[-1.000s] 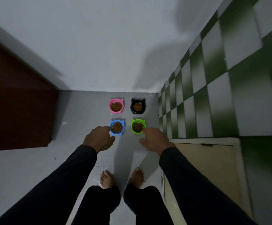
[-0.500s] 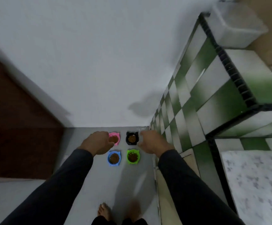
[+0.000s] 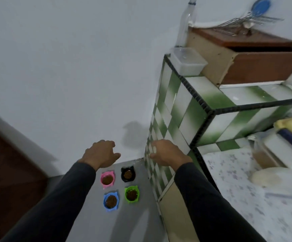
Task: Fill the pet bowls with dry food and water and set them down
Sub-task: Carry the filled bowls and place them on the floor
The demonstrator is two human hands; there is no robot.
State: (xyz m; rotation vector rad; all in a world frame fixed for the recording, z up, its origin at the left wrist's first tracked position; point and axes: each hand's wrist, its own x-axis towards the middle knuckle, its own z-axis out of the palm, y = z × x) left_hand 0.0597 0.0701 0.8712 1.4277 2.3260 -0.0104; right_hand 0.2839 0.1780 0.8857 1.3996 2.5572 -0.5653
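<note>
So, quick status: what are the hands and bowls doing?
Left hand and right hand empty, raised. Four bowls on the floor, dry food in each, no water seen. Nothing in the way.

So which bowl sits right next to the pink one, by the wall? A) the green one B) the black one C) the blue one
B: the black bowl sits beside the pink bowl in the row nearer the wall; blue and green are in the nearer row.

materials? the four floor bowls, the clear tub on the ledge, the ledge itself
Pink bowl, black bowl, blue bowl, green bowl: likely moulded plastic, given saturated colours and ear-shaped rims; finish unclear. Clear tub: translucent plastic, probably. Ledge: glazed green-white ceramic tile, showing grid joints and black edge trim.
</note>
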